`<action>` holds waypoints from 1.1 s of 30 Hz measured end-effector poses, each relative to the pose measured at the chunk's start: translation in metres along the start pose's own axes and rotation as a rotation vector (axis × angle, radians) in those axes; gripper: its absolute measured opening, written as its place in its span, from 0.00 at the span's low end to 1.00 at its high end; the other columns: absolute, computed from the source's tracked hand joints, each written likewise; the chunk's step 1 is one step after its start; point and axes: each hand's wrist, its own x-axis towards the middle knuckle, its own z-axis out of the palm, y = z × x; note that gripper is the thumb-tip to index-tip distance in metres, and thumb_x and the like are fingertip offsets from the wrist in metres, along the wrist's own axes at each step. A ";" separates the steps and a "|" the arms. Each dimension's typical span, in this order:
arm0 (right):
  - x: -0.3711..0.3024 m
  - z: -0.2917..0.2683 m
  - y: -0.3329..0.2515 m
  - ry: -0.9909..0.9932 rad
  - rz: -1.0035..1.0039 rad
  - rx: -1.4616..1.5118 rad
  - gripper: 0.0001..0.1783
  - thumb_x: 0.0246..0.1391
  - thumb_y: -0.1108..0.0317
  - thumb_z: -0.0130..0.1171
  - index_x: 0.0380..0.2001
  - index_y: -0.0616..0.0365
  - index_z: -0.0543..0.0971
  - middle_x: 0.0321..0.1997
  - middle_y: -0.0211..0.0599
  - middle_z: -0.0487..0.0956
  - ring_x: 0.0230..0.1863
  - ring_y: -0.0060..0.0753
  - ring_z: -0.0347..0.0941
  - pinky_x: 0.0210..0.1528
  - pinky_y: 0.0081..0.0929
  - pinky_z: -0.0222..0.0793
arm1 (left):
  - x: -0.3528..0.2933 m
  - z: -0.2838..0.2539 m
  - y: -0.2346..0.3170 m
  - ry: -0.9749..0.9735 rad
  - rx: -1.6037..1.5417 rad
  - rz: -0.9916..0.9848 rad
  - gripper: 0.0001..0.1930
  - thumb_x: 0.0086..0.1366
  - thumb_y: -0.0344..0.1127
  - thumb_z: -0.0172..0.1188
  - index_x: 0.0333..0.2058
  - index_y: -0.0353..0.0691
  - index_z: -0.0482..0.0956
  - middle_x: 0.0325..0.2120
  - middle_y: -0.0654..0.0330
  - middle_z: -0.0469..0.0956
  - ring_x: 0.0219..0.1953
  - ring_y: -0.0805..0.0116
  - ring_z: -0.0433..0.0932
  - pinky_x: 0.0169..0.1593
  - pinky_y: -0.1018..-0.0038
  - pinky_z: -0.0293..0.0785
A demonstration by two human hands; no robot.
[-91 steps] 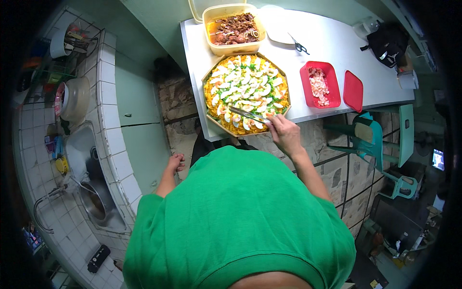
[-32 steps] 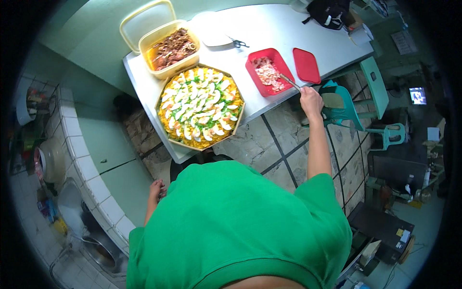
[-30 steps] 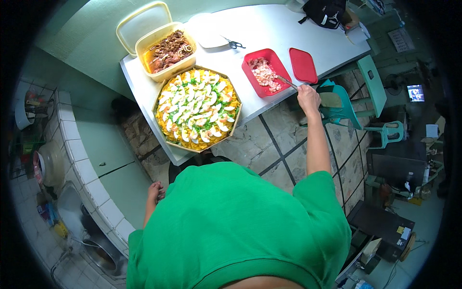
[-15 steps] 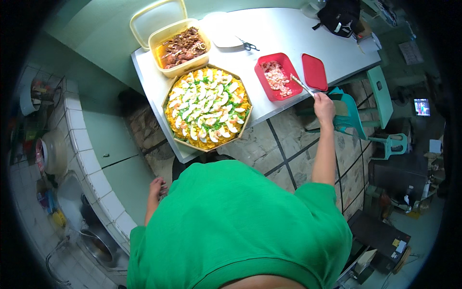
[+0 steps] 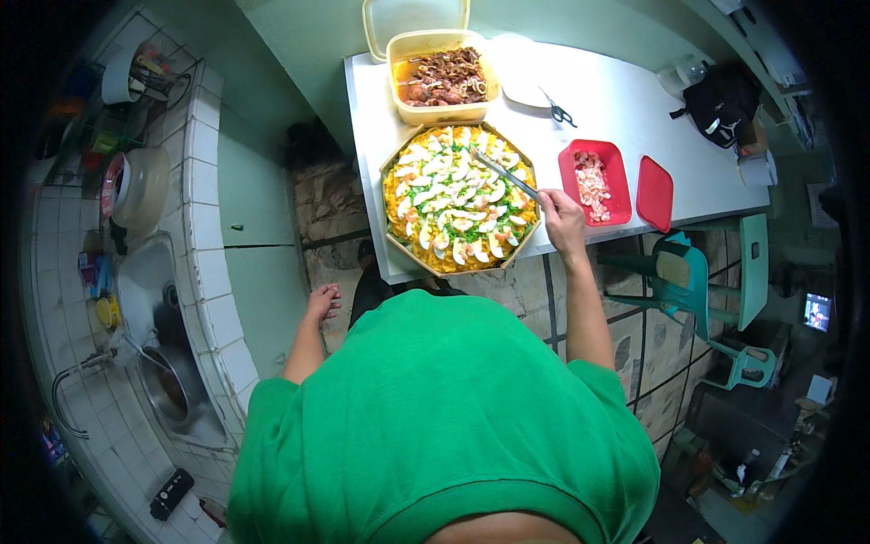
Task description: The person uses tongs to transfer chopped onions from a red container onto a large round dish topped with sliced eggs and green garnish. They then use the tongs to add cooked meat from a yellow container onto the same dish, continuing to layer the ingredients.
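My right hand [image 5: 562, 220] is closed round a pair of slim metal tongs [image 5: 507, 172]. Their tips reach over a large octagonal tray [image 5: 391, 238] of yellow noodles, at its upper middle. Sliced boiled eggs, chopped greens and pinkish pieces cover the noodles. What the tips hold, if anything, is too small to tell. Just right of that hand stands a red plastic container [image 5: 620, 192] with small pink and white pieces of food. My left hand [image 5: 323, 301] hangs beside my body, left of the table, its fingers loosely curled and apart with nothing visible in them.
Behind the tray stands a cream tub [image 5: 444, 116] of dark meat in sauce. Black scissors [image 5: 560, 112] lie near a white plate [image 5: 521, 77]. A red lid [image 5: 654, 194] and black bag [image 5: 720, 104] rest rightward. Teal chairs [image 5: 693, 281] and a sink [image 5: 149, 272] flank me.
My right hand has moved the tongs left, from the red container to above the noodle tray. The view has shifted, so the table appears further right. My left hand still hangs at my side.
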 end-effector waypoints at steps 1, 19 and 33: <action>0.005 0.010 -0.002 -0.011 0.026 -0.006 0.15 0.60 0.58 0.54 0.35 0.59 0.82 0.29 0.47 0.80 0.32 0.44 0.78 0.35 0.35 0.70 | -0.001 -0.001 -0.003 -0.004 -0.007 0.001 0.16 0.70 0.47 0.50 0.53 0.54 0.74 0.38 0.70 0.77 0.33 0.73 0.77 0.34 0.70 0.71; 0.013 -0.071 0.021 0.190 0.055 0.189 0.17 0.63 0.58 0.55 0.37 0.61 0.83 0.22 0.30 0.78 0.25 0.20 0.71 0.29 0.24 0.66 | 0.018 -0.013 -0.050 -0.011 0.021 -0.079 0.13 0.69 0.46 0.53 0.49 0.54 0.75 0.36 0.69 0.77 0.32 0.71 0.76 0.33 0.67 0.72; -0.006 -0.137 0.094 0.157 0.499 -0.795 0.17 0.59 0.57 0.52 0.35 0.58 0.83 0.40 0.52 0.81 0.45 0.59 0.78 0.47 0.51 0.72 | 0.006 -0.006 -0.007 -0.013 0.196 0.010 0.15 0.68 0.49 0.55 0.49 0.53 0.75 0.37 0.68 0.77 0.32 0.70 0.76 0.32 0.67 0.72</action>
